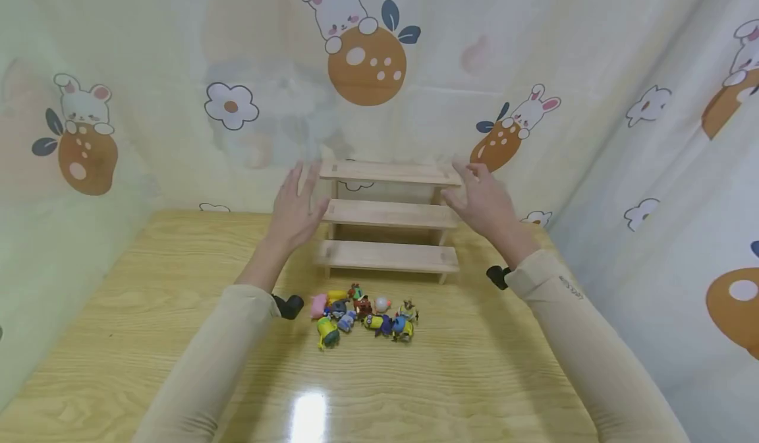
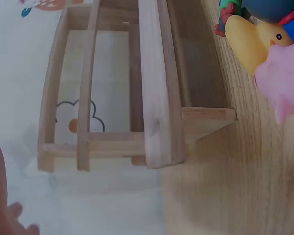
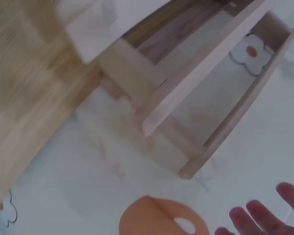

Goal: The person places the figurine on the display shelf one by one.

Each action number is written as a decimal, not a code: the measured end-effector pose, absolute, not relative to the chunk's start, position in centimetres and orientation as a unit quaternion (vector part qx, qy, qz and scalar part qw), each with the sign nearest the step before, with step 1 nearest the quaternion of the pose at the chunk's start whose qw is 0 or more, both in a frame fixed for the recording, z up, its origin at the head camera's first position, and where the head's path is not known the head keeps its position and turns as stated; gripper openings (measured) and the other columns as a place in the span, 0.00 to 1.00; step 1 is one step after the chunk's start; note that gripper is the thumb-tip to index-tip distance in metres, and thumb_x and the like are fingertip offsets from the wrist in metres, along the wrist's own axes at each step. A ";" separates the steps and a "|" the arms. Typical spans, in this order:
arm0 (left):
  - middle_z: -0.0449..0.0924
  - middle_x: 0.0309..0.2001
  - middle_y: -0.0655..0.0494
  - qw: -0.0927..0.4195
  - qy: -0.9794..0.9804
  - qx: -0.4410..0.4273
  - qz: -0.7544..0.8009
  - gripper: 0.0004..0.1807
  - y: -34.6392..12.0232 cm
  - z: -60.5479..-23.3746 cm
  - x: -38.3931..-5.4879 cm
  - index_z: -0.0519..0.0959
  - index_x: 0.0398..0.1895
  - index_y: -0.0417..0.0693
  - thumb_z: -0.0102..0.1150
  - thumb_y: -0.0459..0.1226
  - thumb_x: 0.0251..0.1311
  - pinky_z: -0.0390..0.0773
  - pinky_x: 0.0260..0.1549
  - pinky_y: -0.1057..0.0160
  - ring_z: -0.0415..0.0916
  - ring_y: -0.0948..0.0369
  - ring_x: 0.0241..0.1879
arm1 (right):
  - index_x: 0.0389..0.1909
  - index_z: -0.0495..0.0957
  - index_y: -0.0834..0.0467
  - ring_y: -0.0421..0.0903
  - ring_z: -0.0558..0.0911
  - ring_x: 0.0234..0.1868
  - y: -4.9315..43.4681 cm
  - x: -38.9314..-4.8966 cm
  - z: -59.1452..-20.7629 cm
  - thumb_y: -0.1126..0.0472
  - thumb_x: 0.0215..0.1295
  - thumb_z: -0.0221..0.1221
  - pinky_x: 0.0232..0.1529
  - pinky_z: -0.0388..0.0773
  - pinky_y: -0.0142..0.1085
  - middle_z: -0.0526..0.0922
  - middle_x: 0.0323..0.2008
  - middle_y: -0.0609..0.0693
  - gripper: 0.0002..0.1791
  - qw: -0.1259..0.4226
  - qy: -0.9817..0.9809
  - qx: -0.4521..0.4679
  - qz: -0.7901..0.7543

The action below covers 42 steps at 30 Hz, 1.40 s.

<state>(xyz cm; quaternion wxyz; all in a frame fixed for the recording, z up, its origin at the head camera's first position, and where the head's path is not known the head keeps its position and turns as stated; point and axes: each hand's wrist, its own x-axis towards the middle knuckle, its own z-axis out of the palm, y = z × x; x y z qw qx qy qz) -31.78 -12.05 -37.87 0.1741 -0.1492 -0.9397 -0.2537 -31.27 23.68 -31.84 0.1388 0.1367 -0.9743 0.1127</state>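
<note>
A three-tier wooden stepped shelf [image 1: 391, 213] stands at the back of the table. My left hand [image 1: 296, 207] is beside its left end, fingers spread and pointing up. On the other side, my right hand [image 1: 483, 199] is at the right end, with its fingertips near the top board's corner. Neither hand holds anything. In front of the shelf lies a cluster of small toy figures, among them a pink pig [image 1: 319, 306], a yellow and green figure [image 1: 327, 332] and a yellow figure with goggles [image 1: 375, 323]. The left wrist view shows a yellow chick-like toy [image 2: 247, 44] against the pig.
The wood-grain table [image 1: 107, 337] reaches back to a pale curtain [image 1: 178, 47] printed with rabbits, fruit and flowers, right behind the shelf. More curtain [image 1: 670, 258] hangs along the right side. A black wrist mount [image 1: 288, 306] sticks out under the left wrist.
</note>
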 end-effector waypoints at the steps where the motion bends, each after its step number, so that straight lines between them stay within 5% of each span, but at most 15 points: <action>1: 0.34 0.76 0.44 0.171 -0.933 -0.153 -0.277 0.38 -12.2 -38.1 -31.9 0.37 0.77 0.56 0.36 0.54 0.70 0.49 0.68 0.36 0.38 0.41 0.74 | 0.71 0.58 0.55 0.63 0.71 0.58 23.4 -31.1 -31.9 0.41 0.68 0.49 0.55 0.71 0.58 0.64 0.64 0.64 0.35 0.135 -0.974 0.139 0.115; 5: 0.40 0.76 0.44 0.146 -0.911 -0.158 -0.352 0.40 -12.8 -39.1 -32.2 0.38 0.76 0.50 0.36 0.56 0.70 0.51 0.69 0.40 0.44 0.43 0.73 | 0.59 0.73 0.58 0.57 0.77 0.52 22.2 -30.0 -32.5 0.46 0.69 0.50 0.50 0.77 0.52 0.76 0.54 0.58 0.25 0.104 -0.974 0.165 0.116; 12: 0.39 0.76 0.46 0.092 -0.883 -0.152 -0.434 0.42 -13.6 -40.8 -32.2 0.37 0.76 0.54 0.42 0.55 0.68 0.46 0.70 0.41 0.42 0.45 0.74 | 0.52 0.79 0.57 0.49 0.83 0.43 19.9 -27.8 -34.3 0.50 0.69 0.53 0.43 0.80 0.45 0.85 0.43 0.53 0.19 0.046 -0.965 0.226 0.122; 28: 0.45 0.75 0.47 0.035 -0.843 -0.180 -0.506 0.42 -13.9 -43.4 -33.3 0.46 0.75 0.47 0.54 0.48 0.65 0.55 0.69 0.45 0.49 0.48 0.73 | 0.51 0.79 0.55 0.43 0.83 0.39 18.5 -24.3 -38.7 0.47 0.63 0.60 0.42 0.80 0.39 0.85 0.43 0.50 0.21 -0.066 -0.949 0.273 0.141; 42: 0.51 0.74 0.46 0.019 -0.830 -0.175 -0.529 0.43 -14.2 -45.0 -33.8 0.48 0.75 0.45 0.58 0.47 0.63 0.60 0.66 0.44 0.57 0.46 0.70 | 0.56 0.76 0.60 0.51 0.83 0.45 18.2 -23.9 -39.5 0.47 0.63 0.60 0.46 0.80 0.43 0.83 0.50 0.56 0.27 -0.148 -0.930 0.289 0.172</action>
